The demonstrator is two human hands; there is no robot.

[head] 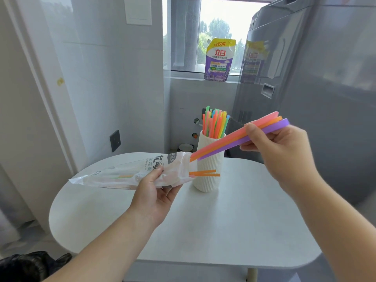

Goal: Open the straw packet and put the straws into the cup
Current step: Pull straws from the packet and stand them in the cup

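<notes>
My left hand [156, 192] grips the clear straw packet [130, 174], held level above the table with its open end toward the cup. Two orange straws [205, 173] stick out of that open end. My right hand [278, 147] pinches three straws [227, 139], pink, orange and purple, with their lower tips just at the packet's mouth. The white ribbed cup [207, 174] stands upright on the table behind the packet, holding several coloured straws [215, 124].
The white rounded table [213, 226] fills the lower middle. A grey fridge [315, 78] rises at the right. A purple detergent pouch [219, 60] sits on the window sill. A black bag [30, 265] lies at the bottom left.
</notes>
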